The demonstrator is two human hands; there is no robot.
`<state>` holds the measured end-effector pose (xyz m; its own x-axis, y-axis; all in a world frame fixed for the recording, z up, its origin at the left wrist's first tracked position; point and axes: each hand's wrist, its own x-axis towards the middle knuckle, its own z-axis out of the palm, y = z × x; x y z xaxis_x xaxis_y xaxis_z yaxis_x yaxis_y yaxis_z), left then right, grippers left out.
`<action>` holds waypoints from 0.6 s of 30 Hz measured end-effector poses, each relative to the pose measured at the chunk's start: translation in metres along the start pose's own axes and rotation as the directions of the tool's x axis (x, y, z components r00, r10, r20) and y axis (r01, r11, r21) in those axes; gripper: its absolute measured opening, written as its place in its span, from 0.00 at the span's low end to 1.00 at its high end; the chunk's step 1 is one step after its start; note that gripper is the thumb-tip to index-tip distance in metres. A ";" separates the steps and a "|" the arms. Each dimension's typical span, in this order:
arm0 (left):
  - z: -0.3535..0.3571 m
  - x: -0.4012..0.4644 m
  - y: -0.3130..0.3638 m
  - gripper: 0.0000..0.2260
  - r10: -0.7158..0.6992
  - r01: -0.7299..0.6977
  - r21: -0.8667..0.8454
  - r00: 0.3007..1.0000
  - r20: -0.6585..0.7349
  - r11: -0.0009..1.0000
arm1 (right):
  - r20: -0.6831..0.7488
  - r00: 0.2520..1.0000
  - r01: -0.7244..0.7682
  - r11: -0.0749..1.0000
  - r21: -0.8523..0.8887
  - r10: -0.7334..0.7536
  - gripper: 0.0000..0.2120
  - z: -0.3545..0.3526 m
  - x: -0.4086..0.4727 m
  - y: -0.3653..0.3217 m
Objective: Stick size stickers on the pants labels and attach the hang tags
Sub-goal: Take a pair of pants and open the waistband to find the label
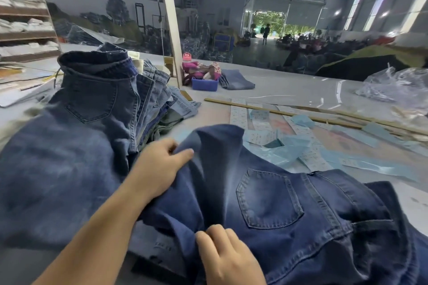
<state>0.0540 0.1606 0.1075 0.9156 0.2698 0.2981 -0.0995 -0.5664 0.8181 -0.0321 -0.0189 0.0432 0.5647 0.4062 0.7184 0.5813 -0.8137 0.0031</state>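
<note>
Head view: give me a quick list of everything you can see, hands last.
jeans being handled: one, dark blue, front centre, back pocket up
jeans stack: several, dark to light blue, left
folded jeans: one, light blue, far centre
sticker sheets: several, white, table centre right
backing scraps: many, pale blue, beside sheets
wooden sticks: two, tan, across the sheets
bin: one, blue, by post
plastic bags: clear, far right
left hand: grips jeans fabric
right hand: grips jeans fabric

dark blue jeans (289,203) | rumpled, back pocket up, at 6 o'clock | white sticker sheets (239,112) | flat, at 1 o'clock beyond
</note>
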 end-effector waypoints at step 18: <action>0.066 -0.021 -0.059 0.31 -0.138 -0.137 0.797 0.954 0.266 0.588 | 0.435 0.508 -0.819 0.574 -0.024 0.743 0.38 -0.108 -0.012 0.147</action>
<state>0.0669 0.1369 0.0200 0.9909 0.1281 0.0403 0.1262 -0.9908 0.0485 -0.0164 -0.1885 0.1107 0.9739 -0.2177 0.0645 -0.1432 -0.8093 -0.5697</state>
